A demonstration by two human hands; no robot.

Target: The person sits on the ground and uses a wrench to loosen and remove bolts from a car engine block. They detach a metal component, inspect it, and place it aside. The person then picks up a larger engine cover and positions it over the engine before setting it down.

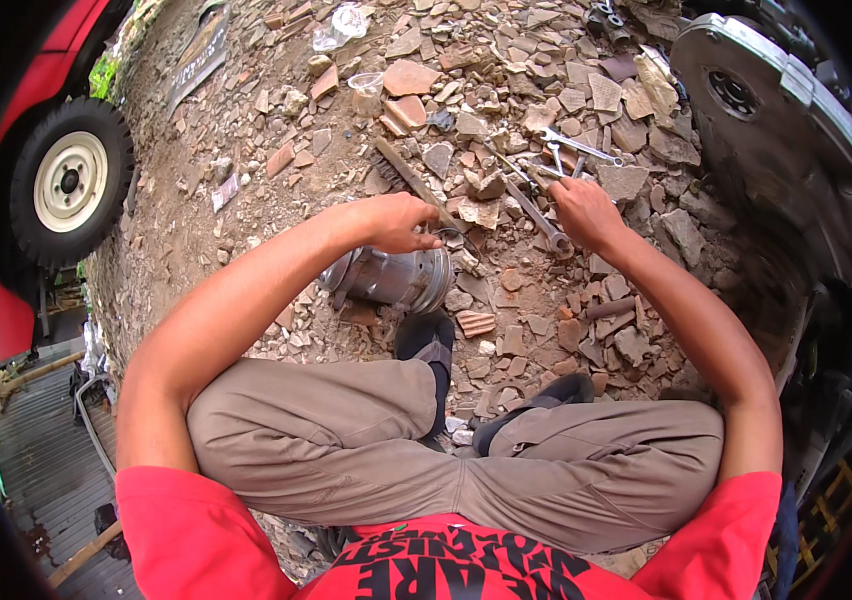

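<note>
A grey metal cylindrical part [391, 280] lies on the rubble in front of my left foot. My left hand [401, 222] is just above its upper side, fingers curled and pressed together; a thin dark loop [466, 245] shows beside the fingertips, and whether they grip it is unclear. Beyond that hand lies a wire brush [406, 180] with a wooden handle. To the right, my right hand [586, 212] is closed at the end of a thin rod-like tool that it partly hides. A large wrench [543, 222] lies beside it, with smaller wrenches [581, 150] just beyond.
Broken tile and stones cover the dirt ground. A clear plastic cup [367, 92] and a plastic bag [342, 27] lie farther off. A large metal housing [746, 85] stands at the right; a red vehicle with a wheel [70, 182] is at the left. My shoes [426, 335] rest close to the part.
</note>
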